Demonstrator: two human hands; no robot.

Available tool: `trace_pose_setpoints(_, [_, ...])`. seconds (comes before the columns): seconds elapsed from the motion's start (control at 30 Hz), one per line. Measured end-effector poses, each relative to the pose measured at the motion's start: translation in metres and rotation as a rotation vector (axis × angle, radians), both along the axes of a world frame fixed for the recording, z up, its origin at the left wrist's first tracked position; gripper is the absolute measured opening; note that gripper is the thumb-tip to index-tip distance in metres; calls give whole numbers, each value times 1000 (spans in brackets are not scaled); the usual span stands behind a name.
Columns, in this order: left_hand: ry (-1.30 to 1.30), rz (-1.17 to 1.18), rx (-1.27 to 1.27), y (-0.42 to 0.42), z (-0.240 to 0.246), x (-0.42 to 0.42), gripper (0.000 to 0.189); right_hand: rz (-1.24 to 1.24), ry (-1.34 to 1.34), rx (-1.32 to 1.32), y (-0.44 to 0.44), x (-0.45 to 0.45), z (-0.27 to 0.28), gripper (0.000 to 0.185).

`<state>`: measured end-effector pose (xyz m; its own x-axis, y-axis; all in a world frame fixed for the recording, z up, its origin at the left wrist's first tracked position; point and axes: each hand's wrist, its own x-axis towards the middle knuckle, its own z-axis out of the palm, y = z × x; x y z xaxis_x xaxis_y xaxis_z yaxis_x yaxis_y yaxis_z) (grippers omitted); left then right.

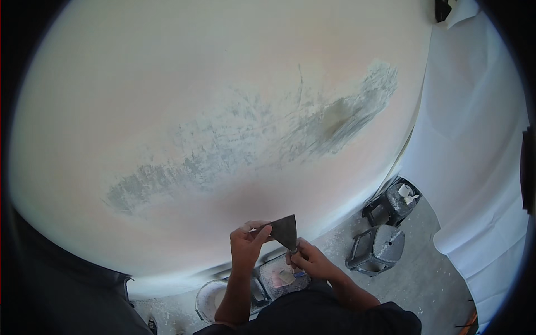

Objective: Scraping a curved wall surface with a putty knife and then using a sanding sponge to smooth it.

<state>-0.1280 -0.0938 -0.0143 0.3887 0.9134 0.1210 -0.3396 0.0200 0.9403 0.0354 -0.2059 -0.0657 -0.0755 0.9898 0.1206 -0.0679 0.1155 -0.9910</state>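
Observation:
My right hand [309, 258] grips the short handle of a putty knife [285, 231], its dark flared blade pointing up and left. At the blade's left corner, my left hand [247, 238] pinches the metal between thumb and fingers. Whether those fingers also hold something else is hidden. Beyond both hands spreads a large curved pale panel [104, 96], white with pinkish areas. A long streaked band of grey-green filler [226, 138] crosses it, with a darker, browner spot [337, 117] towards the right. My hands are apart from the band.
Below my hands stands a spattered stool [270, 278] bearing a small pale plate and a blue item. Left of it is a whitish bucket [205, 299]. Two dark plastic stools [389, 247] [395, 199] stand right, the farther holding a white cup. White sheeting [465, 125] hangs at right.

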Motion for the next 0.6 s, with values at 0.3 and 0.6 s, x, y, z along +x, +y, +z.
trace_pose_setpoints(0.3, [-8,417,147,27,19,-21,13,-19,127,-77,46,36,23,14])
trace_pose_setpoints(0.6, [1055,1127,739,70,10,-89,103,-546,-285,311,127,90,63,23])
